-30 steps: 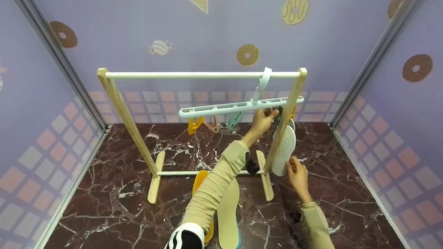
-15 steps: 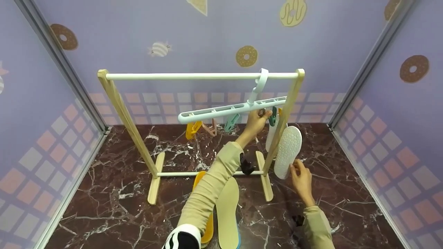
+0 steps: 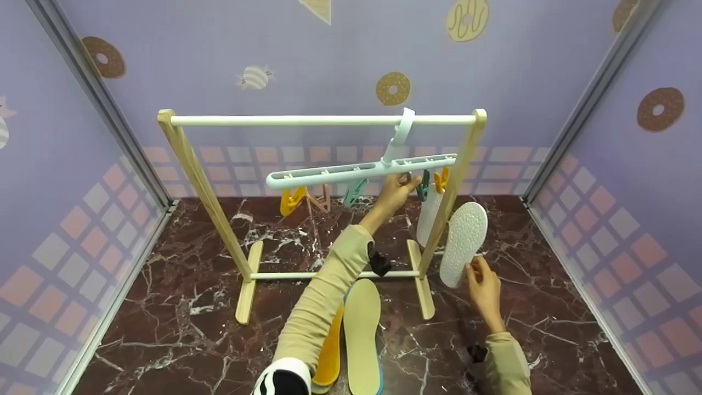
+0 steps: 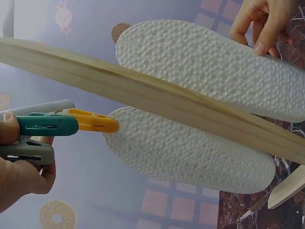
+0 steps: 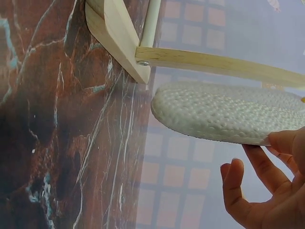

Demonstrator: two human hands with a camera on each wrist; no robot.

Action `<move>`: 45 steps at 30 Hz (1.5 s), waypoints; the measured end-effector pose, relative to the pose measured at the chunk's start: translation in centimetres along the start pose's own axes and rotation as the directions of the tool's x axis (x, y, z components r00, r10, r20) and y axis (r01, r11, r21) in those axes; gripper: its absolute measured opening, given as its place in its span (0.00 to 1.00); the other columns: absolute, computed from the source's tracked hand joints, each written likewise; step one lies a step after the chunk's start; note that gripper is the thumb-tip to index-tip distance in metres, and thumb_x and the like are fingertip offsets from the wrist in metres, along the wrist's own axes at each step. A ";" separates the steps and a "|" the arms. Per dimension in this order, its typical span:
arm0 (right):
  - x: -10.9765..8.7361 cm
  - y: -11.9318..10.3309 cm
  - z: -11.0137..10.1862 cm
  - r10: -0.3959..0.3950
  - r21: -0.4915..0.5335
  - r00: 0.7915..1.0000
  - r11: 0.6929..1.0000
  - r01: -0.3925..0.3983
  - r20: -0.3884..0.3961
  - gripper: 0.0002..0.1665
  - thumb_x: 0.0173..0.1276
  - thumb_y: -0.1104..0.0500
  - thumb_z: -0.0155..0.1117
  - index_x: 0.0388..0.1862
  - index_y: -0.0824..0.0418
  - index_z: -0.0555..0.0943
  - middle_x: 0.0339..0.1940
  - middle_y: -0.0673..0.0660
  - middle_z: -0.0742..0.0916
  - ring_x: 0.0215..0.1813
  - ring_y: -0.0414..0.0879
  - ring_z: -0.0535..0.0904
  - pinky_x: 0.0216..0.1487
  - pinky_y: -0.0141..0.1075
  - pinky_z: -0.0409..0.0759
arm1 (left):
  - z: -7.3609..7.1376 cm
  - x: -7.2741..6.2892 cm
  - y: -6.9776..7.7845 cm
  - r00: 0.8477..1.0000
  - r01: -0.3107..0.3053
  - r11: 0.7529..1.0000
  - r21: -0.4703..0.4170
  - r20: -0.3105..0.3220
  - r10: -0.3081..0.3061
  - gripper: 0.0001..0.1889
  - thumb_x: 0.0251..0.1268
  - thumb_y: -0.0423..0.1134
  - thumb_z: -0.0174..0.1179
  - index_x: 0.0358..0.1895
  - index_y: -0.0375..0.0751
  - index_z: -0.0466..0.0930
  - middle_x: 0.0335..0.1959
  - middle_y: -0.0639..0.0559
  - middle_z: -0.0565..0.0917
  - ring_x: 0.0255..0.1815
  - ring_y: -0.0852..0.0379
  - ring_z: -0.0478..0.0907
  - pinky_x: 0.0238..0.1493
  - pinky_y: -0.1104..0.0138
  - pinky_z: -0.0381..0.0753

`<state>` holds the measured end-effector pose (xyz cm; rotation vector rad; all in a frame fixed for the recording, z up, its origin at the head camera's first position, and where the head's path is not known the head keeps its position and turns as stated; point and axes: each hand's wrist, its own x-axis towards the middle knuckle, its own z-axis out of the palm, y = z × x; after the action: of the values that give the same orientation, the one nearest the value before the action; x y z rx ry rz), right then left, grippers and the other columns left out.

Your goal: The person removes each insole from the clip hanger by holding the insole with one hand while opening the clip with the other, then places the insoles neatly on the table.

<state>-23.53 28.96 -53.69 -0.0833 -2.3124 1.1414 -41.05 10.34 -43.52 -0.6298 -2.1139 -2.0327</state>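
Note:
On the white rod of the wooden rack (image 3: 329,120), a pale blue clip hanger (image 3: 329,175) hangs by its hook. My left hand (image 3: 392,193) is under its bar, fingers curled around a grey-green clip (image 4: 28,153); its thumb lies by a dark green clip (image 4: 47,125). A yellow clip (image 4: 97,123) grips the top of one white textured insole (image 4: 190,162), which hangs behind the rack's right post. My right hand (image 3: 485,285) pinches the lower edge of a second white insole (image 3: 463,241), held right of the post and apart from the clips.
The rack's right post (image 4: 143,93) stands between the two white insoles. More clips, yellow (image 3: 292,201), pink (image 3: 320,200) and teal (image 3: 355,192), hang at the bar's left. On the marbled surface lie a beige insole (image 3: 362,334) and an orange insole (image 3: 329,354), partly under my left sleeve.
The hanger has slid left along the rod, my left hand moving with it. The hanging insole has shifted left behind the post. My right hand has brought its insole slightly right and down.

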 end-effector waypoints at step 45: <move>-5.5 -5.2 -3.6 0.082 0.064 0.992 0.994 -0.089 0.101 0.06 0.64 0.63 0.54 0.38 0.65 0.75 0.39 0.64 0.85 0.38 0.28 0.77 0.39 0.31 0.79 | -5.4 -5.5 9.0 0.996 -0.089 0.996 -0.032 0.027 0.090 0.21 0.64 0.34 0.51 0.60 0.31 0.65 0.20 0.60 0.65 0.17 0.67 0.61 0.19 0.77 0.62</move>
<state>-16.17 26.69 -50.52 -0.1040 -2.3726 1.2934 -33.55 3.93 -36.92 -0.7482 -2.0343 -2.0239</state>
